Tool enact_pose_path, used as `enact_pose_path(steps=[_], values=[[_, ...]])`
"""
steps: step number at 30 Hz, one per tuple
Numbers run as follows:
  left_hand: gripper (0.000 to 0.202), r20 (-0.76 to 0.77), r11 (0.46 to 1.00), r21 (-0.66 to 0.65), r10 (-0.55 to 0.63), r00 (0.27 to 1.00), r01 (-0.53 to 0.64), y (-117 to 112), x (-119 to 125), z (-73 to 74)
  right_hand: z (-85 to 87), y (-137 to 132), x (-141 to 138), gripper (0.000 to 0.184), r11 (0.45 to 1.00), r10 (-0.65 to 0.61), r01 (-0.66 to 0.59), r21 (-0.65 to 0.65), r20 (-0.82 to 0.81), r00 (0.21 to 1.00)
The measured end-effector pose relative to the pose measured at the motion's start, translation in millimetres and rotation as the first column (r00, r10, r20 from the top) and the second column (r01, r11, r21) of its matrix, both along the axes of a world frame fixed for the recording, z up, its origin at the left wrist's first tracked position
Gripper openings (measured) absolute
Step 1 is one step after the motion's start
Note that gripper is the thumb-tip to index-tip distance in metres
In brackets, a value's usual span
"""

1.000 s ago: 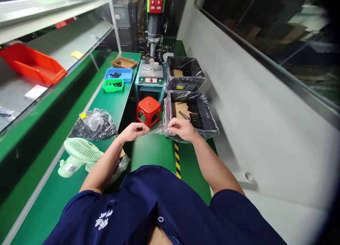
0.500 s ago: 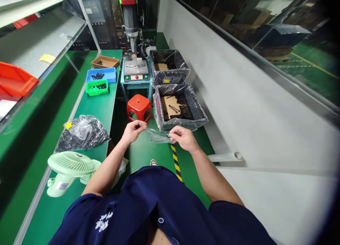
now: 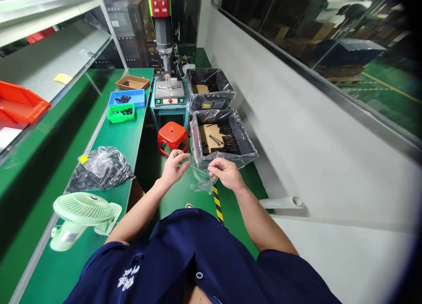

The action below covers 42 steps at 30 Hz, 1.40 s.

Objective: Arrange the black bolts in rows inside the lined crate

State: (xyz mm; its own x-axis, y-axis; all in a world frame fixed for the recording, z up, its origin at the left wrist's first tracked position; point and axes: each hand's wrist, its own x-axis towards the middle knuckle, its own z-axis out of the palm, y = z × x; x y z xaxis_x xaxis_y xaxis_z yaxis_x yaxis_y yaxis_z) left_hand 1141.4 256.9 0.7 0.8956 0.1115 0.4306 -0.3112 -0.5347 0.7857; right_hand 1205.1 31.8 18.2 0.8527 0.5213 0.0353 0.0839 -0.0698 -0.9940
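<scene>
A clear plastic bag hangs from my right hand, whose thumb and fingers pinch its edge. To the left of the bag, my left hand has its thumb and fingers apart, with nothing visible between them. Just beyond my hands stands a bin lined with clear plastic, holding cardboard and many thin black parts. A red stool is on the floor beyond my left hand.
On the green bench at left are a pale green fan, a plastic bag of black parts, and green, blue and brown trays. A press machine and second lined bin stand ahead. A wall runs along the right.
My left hand has let go of the plastic bag and its fingers have spread. The bag now hangs down from my right hand instead of being stretched between both.
</scene>
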Motion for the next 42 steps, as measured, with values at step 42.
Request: enact_pose_path(steps=[42], values=[[0.022,0.112,0.954,-0.237,-0.159,0.981,0.182,42.9,51.6,84.3,38.8,13.6,113.8,0.049,0.991,-0.095,0.1,0.09,-0.059,0.994]])
